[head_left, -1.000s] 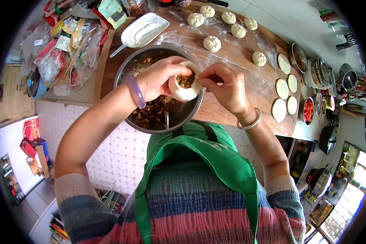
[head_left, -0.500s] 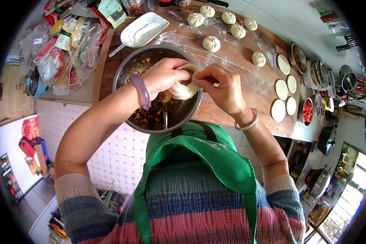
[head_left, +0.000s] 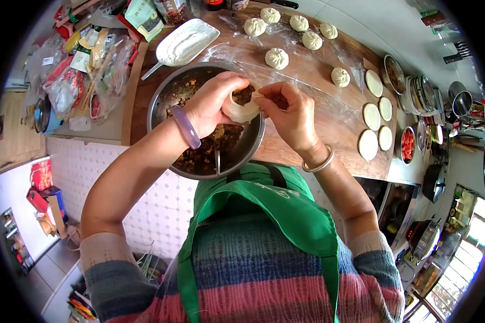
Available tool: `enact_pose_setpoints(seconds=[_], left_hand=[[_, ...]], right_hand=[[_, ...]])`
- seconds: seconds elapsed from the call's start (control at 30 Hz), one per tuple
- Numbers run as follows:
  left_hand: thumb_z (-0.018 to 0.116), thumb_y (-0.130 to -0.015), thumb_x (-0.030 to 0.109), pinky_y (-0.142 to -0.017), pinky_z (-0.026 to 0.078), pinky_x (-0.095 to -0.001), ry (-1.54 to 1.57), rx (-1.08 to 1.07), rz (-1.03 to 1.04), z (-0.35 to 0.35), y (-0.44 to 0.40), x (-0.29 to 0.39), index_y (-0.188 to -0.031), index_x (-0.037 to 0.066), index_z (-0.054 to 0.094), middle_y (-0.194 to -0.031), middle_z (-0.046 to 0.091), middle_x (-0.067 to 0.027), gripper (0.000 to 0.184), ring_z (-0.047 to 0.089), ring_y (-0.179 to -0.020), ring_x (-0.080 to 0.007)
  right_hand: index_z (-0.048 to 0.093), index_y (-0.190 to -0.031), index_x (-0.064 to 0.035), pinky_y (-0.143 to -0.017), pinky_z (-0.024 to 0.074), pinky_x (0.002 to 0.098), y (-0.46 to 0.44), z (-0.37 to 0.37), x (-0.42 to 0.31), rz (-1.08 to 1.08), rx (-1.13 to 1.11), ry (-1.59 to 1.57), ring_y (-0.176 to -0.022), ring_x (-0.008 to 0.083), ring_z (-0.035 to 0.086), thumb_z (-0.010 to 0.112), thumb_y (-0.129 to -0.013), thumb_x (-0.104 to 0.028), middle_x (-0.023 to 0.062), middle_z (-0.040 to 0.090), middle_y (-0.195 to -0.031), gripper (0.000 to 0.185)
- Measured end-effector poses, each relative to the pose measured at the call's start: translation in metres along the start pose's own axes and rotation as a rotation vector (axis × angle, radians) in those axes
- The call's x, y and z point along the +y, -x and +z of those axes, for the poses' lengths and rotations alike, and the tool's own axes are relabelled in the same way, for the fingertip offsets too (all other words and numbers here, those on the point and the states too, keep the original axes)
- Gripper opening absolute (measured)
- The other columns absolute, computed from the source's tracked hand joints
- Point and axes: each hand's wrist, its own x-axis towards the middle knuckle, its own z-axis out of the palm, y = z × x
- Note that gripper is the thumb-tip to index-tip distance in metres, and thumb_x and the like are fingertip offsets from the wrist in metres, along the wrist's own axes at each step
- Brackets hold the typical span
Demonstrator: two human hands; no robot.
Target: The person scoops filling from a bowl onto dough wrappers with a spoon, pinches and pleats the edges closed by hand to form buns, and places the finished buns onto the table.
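Note:
My left hand (head_left: pixel 212 101) cups a half-formed bun (head_left: pixel 240 112) of pale dough over the bowl, its top open and dark filling showing inside. At the bun's right edge, the thumb and forefinger of my right hand (head_left: pixel 292 114) pinch the dough rim. Below them is a large metal bowl (head_left: pixel 251 141) with chopped brown filling (head_left: pixel 193 159) and a spoon handle (head_left: pixel 217 161) standing in it. The underside of the bun is partly hidden by my left fingers.
Several pleated buns (head_left: pixel 277 58) sit on the floured wooden board (head_left: pixel 318 132). Flat dough rounds (head_left: pixel 368 145) lie at its right end, near a bowl of red pieces (head_left: pixel 408 144). A flour scoop (head_left: pixel 191 40) rests behind the bowl; plastic bags (head_left: pixel 64 81) are piled left.
My left thumb has come out of the bun's opening, so the filling inside now shows. My right fingers still pinch the dough rim. The view has shifted slightly.

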Motion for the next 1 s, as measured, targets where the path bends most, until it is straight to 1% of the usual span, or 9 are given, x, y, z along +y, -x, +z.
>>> enact_pose_setpoints(seconds=[0.07,0.27,0.4,0.6,0.67,0.8,0.83,0.93,1.0], left_hand=[[0.053,-0.093,0.020,-0.072,0.056,-0.0304,-0.140,0.000,0.058,0.001,-0.003,-0.001,-0.115,0.009,0.058,-0.103,0.062,-0.0023,0.025,0.062,-0.092,-0.0128],[0.052,-0.090,0.009,-0.070,0.053,-0.0248,-0.332,0.030,0.150,0.003,-0.006,0.000,-0.113,0.006,0.062,-0.101,0.063,-0.0028,0.025,0.061,-0.089,-0.0098],[0.051,-0.089,0.006,-0.076,0.049,-0.0249,-0.537,-0.037,0.193,0.000,-0.011,-0.001,-0.111,0.003,0.062,-0.101,0.063,-0.0037,0.024,0.059,-0.091,-0.0100],[0.048,-0.089,0.004,-0.082,0.047,-0.0252,-0.457,-0.111,0.133,0.000,-0.012,-0.002,-0.108,-0.001,0.061,-0.099,0.062,-0.0049,0.024,0.058,-0.090,-0.0103],[0.050,-0.091,0.009,-0.078,0.049,-0.0252,-0.547,-0.129,0.171,-0.006,-0.018,-0.004,-0.109,0.000,0.060,-0.099,0.062,-0.0049,0.023,0.059,-0.091,-0.0110],[0.052,-0.095,0.033,-0.068,0.055,-0.0255,-0.386,-0.026,-0.013,0.012,0.005,0.023,-0.113,0.003,0.058,-0.100,0.064,-0.0061,0.035,0.062,-0.093,-0.0128],[0.045,-0.094,0.054,-0.062,0.056,-0.0254,-0.411,-0.002,0.057,0.011,0.007,0.023,-0.115,0.006,0.057,-0.103,0.064,-0.0072,0.054,0.063,-0.096,-0.0136],[0.029,-0.096,0.063,-0.084,0.053,-0.0328,-0.080,0.084,0.239,0.019,0.011,0.011,-0.119,0.005,0.056,-0.108,0.064,-0.0074,0.067,0.062,-0.099,-0.0162],[0.031,-0.097,0.060,-0.084,0.052,-0.0316,0.235,-0.051,0.362,0.019,0.000,-0.003,-0.114,0.003,0.059,-0.103,0.065,-0.0071,0.065,0.064,-0.094,-0.0151]], right_hand=[[0.064,-0.092,0.0005,-0.061,0.0537,0.0256,0.000,0.000,-0.001,0.034,-0.045,-0.018,-0.071,0.0135,0.067,0.073,-0.077,-0.002,0.0097,0.068,-0.082,0.017],[0.066,-0.088,-0.0013,-0.063,0.0538,0.0275,-0.006,-0.003,0.008,-0.240,-0.053,0.078,-0.073,0.0151,0.067,0.074,-0.075,-0.001,0.0078,0.066,-0.084,0.015],[0.068,-0.085,-0.0025,-0.063,0.0538,0.0290,-0.003,-0.002,-0.005,-0.090,-0.048,0.108,-0.071,0.0183,0.067,0.074,-0.074,-0.002,0.0087,0.065,-0.083,0.013],[0.069,-0.084,-0.0032,-0.064,0.0534,0.0287,-0.004,-0.005,0.003,-0.273,-0.108,0.183,-0.070,0.0194,0.066,0.074,-0.074,-0.003,0.0086,0.064,-0.081,0.012],[0.069,-0.084,-0.0040,-0.064,0.0531,0.0279,-0.006,-0.005,0.005,-0.414,-0.074,0.226,-0.070,0.0186,0.066,0.074,-0.073,-0.002,0.0079,0.064,-0.081,0.012],[0.067,-0.087,-0.0013,-0.063,0.0519,0.0241,-0.005,-0.010,0.003,-0.161,-0.060,-0.033,-0.069,0.0115,0.063,0.072,-0.079,-0.002,0.0044,0.066,-0.081,0.009],[0.066,-0.088,-0.0003,-0.062,0.0512,0.0228,-0.006,-0.010,0.003,-0.106,-0.018,-0.167,-0.070,0.0091,0.061,0.071,-0.081,-0.002,0.0034,0.066,-0.082,0.008],[0.064,-0.090,0.0023,-0.065,0.0531,0.0221,-0.005,-0.005,-0.006,-0.014,0.073,-0.379,-0.073,0.0072,0.062,0.070,-0.084,-0.002,0.0036,0.068,-0.081,0.010],[0.064,-0.091,0.0018,-0.065,0.0532,0.0222,-0.005,0.003,-0.007,-0.005,0.082,-0.382,-0.073,0.0073,0.062,0.070,-0.083,-0.002,0.0038,0.068,-0.081,0.010]])
